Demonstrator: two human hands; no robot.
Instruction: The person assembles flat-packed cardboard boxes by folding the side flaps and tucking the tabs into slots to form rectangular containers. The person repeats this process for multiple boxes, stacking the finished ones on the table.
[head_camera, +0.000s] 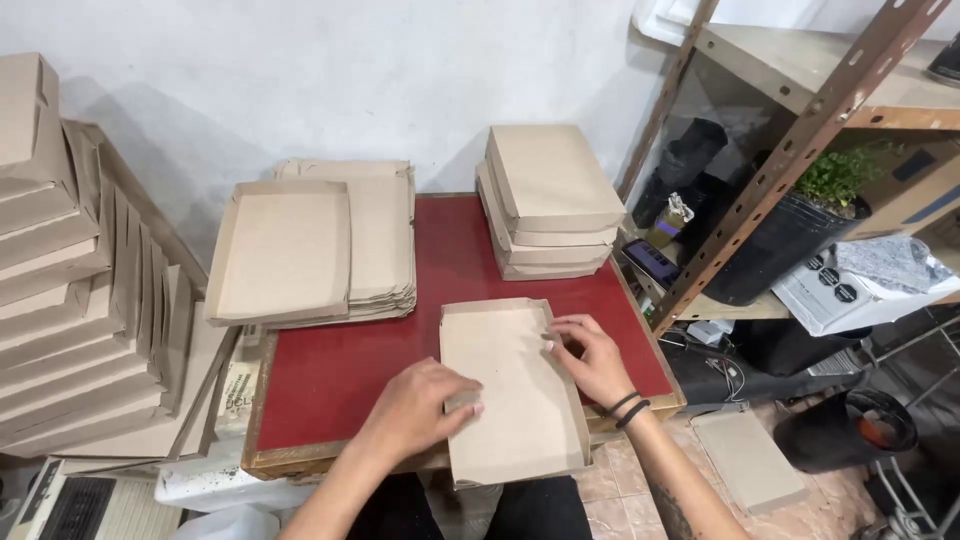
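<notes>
A flat brown cardboard piece with partly raised side flaps (510, 385) lies on the red table top (340, 360) at its front edge. My left hand (420, 400) presses down on its left side, fingers curled over the cardboard. My right hand (590, 355) rests on its upper right edge, fingers on the right flap. A black band sits on my right wrist.
A finished open cardboard tray (285, 250) lies on a stack of flat blanks (385, 235) at the back left. Closed boxes (550, 200) are stacked at the back right. More boxes (60, 260) pile up on the left. A metal shelf (790, 150) with a potted plant stands right.
</notes>
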